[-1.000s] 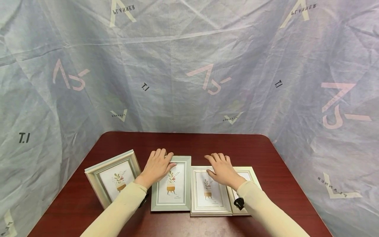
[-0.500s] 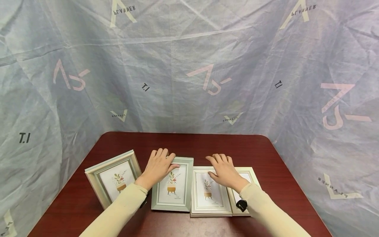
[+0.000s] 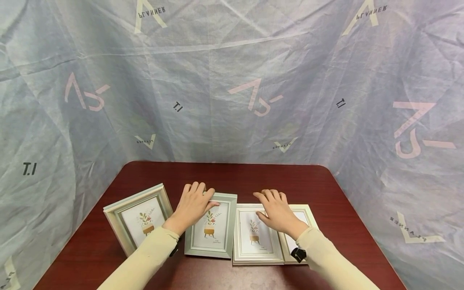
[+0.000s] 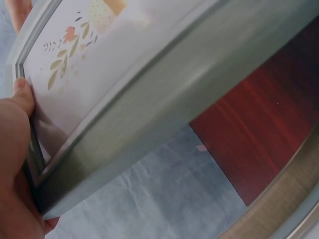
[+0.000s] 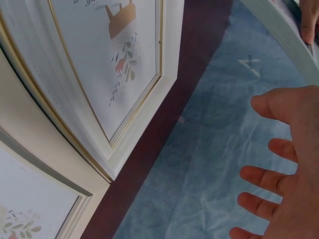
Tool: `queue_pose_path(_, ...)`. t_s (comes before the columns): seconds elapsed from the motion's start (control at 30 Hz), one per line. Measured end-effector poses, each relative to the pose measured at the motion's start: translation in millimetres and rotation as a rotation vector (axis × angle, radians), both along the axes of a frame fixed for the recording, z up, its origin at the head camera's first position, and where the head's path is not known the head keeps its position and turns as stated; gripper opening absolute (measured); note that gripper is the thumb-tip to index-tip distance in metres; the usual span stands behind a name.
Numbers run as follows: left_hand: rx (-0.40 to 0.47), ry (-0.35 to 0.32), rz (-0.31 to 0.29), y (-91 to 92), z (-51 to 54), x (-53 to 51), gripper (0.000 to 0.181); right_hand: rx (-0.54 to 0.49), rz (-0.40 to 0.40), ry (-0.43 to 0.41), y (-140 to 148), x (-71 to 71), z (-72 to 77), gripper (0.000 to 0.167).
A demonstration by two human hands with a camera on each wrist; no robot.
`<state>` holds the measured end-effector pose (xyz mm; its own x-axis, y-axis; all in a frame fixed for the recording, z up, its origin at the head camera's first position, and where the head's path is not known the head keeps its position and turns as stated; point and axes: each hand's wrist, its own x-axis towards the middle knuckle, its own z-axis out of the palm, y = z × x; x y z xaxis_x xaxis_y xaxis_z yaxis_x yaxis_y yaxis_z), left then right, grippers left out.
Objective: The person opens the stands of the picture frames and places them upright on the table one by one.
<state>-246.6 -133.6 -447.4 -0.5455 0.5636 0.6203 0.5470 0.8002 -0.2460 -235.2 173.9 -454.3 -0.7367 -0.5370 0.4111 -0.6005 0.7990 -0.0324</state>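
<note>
Your left hand (image 3: pixel 192 203) pinches the top of a grey-green frame (image 3: pixel 231 225), thumb (image 4: pixel 22 94) on its front; your right hand (image 3: pixel 278 211) holds nothing, its fingers spread over a white frame (image 3: pixel 237 237). The pinched frame stands slightly skewed just beside the white one; whether its lower edge rests on the red-brown worktop (image 3: pixel 232 177) you cannot tell. With a hold near one corner, it could pivot or slip if your thumb loosens, and a swing rightward might knock the white frame into the cream frame (image 3: pixel 309 213) next to it. Your left forearm could also tip the tilted pale frame (image 3: pixel 117 224) at far left. Each frame holds a print: three show a plant in an orange-brown planter; the cream frame's is partly hidden by your right arm.
</note>
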Motion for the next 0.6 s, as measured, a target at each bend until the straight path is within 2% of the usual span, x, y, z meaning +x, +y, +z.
queue_pose_path(0.17, -0.008, -0.012, 0.008, 0.5, 3.0, 1.5, 0.038, -0.019, 0.007, -0.009, -0.7, -0.6, 0.0, 0.057)
queue_pose_path(0.33, 0.01, -0.021, -0.021, 2.4, 9.8, 4.7, 0.039, -0.026, -0.005, -0.024, 0.6, -1.3, -0.4, 0.057)
queue_pose_path(0.6, 0.051, -0.025, -0.099, 7.8, 25.8, 9.2, 0.061, -0.034, 0.012, -0.032, 6.3, -5.1, -0.2, 0.057)
